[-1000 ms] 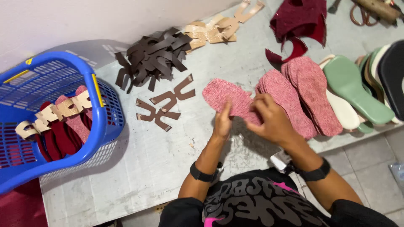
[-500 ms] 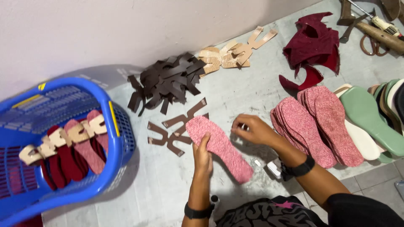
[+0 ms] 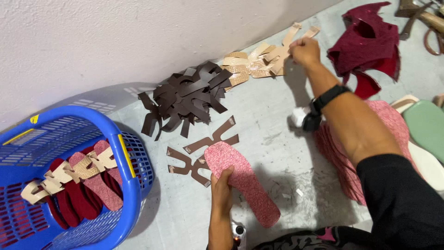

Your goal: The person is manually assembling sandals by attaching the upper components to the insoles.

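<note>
The left hand [image 3: 223, 185] pinches the near edge of a pink speckled insole [image 3: 243, 185], fingers closed on it, the insole lying flat on the grey floor [image 3: 273, 120] with its heel end toward the person. The right hand [image 3: 305, 50] is stretched far forward, arm nearly straight, fingers closed around the end of a tan strap piece [image 3: 266, 60] in the tan pile by the wall [image 3: 138, 41]. Two brown strap pieces [image 3: 203, 150] lie just beside the insole's toe; a heap of dark brown straps [image 3: 187, 97] sits beyond. Bare floor opens between insole and forearm. A blue basket [image 3: 125, 162] stands left, pink insoles stacked [image 3: 342, 157] right.
</note>
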